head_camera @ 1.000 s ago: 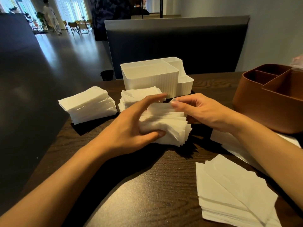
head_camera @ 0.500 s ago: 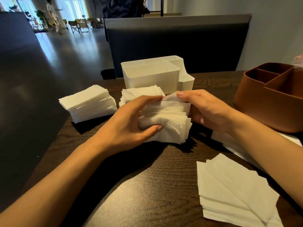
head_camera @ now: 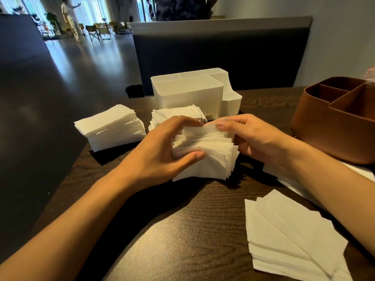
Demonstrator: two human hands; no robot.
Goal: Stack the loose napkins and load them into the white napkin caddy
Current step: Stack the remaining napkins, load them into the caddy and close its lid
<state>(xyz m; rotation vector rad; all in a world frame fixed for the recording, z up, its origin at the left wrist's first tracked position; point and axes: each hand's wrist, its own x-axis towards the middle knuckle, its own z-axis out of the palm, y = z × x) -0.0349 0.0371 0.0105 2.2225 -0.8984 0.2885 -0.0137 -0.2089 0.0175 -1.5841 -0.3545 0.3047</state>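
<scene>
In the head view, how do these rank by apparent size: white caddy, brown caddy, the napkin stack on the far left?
1. white caddy
2. brown caddy, cut off by the frame edge, so it may really be as big
3. napkin stack on the far left

Both forearms and hands are bare, no sleeves.

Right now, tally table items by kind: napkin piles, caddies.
Napkin piles: 5: held stack, left stack, stack by the white caddy, fanned pile near right, flat pile under the right forearm
Caddies: 2: white caddy, brown caddy
Total: 7
</scene>
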